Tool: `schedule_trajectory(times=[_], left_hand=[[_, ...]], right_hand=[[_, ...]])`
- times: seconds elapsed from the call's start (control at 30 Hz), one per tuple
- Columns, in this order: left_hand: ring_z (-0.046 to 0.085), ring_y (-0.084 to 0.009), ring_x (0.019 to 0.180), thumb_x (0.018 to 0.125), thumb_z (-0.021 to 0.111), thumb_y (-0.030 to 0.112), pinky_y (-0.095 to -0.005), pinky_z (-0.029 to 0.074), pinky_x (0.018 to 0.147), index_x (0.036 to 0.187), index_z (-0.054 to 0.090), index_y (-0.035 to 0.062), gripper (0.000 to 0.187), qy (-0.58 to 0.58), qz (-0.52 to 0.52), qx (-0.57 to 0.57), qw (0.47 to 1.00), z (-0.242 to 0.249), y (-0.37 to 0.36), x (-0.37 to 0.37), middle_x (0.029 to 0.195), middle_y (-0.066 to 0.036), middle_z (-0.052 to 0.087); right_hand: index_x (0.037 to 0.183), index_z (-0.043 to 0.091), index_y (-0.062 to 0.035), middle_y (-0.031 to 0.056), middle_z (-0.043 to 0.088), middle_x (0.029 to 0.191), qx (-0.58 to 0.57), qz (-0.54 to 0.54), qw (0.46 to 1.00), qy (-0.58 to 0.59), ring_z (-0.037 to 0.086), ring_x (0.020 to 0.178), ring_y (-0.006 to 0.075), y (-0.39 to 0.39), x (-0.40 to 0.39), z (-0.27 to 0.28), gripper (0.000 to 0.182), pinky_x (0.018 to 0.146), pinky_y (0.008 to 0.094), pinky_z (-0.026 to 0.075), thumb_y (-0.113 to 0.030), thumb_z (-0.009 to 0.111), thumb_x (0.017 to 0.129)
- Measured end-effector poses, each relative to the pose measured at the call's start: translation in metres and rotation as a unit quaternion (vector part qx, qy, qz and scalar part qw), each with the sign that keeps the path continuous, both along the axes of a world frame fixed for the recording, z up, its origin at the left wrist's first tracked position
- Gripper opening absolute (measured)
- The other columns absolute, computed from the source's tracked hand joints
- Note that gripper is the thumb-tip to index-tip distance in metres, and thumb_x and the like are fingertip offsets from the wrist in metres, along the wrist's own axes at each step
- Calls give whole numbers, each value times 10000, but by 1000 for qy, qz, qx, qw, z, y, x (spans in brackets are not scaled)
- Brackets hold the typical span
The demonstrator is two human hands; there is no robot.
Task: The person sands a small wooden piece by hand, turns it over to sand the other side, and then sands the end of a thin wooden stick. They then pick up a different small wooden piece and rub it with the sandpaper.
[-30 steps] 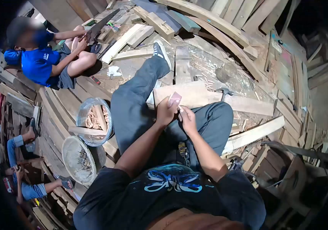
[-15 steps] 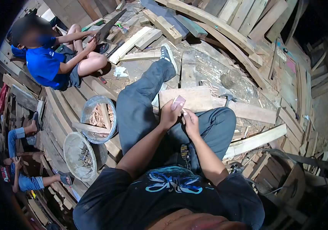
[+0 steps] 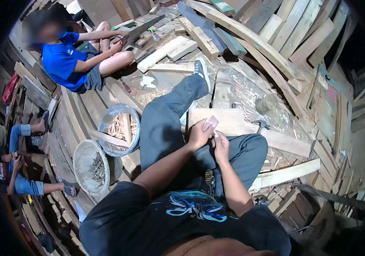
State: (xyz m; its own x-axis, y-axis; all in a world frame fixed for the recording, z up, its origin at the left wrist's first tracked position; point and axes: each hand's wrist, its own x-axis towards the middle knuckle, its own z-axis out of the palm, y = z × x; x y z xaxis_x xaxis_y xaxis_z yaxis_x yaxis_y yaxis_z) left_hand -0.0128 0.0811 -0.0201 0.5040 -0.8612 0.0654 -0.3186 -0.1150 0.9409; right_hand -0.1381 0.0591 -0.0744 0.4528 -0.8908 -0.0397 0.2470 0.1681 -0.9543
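Far left: person in a blue shirt (image 3: 61, 59) sits on the planks with a saw (image 3: 142, 29). Next: shallow bowl of nails (image 3: 90, 167), then a clear tub of wood pieces (image 3: 118, 128) just beside it. Centre: left hand (image 3: 199, 134) curled shut round a small pinkish block (image 3: 210, 123), block sticks up above the fingers, over the lap. Right hand (image 3: 221, 146) touching it from just beside, fingers bent, pinching something too small to tell. Board (image 3: 227, 120) behind the hands; hammer (image 3: 261, 123) on it to the right.
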Motion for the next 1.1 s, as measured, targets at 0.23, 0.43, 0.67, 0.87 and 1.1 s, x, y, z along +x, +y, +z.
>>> schedule_trajectory(times=[0.23,0.43,0.67,0.87,1.1], left_hand=[[567,-92,598,928,640,214,-284,443,544,875,593,7,219,87,-25,26,996,-16,1,3,678,-44,612],[546,-88,540,933,636,219,-268,424,502,887,585,18,213,29,-28,-17,999,-28,-5,3,638,-23,587],[455,-85,422,947,618,242,-262,336,378,903,573,46,206,95,-42,4,995,-20,-2,3,608,4,543],[530,-69,595,947,617,184,-241,415,517,912,593,31,159,146,-57,-5,988,-16,-5,-1,712,1,589],[560,-123,618,901,646,187,-301,438,556,856,579,-3,206,-9,-52,-22,998,-6,3,-5,681,-86,595]], right_hand=[[1146,610,29,8,595,844,3,0,1000,-12,445,623,52,1,1,-4,242,549,202,367,-121,486,1001],[1138,609,36,-2,574,818,9,-8,1000,-19,442,625,49,0,1,-9,241,553,202,365,-117,481,1003],[1137,610,30,-4,577,824,5,-4,1000,-24,435,622,47,1,2,-1,245,552,203,358,-139,482,1015],[1142,607,37,4,581,843,-1,-13,1000,-22,443,628,55,1,-2,-5,252,560,207,370,-127,467,1012],[1117,616,24,-25,562,791,7,-6,1000,6,436,629,41,1,-1,-4,240,565,203,367,-132,468,1011]])
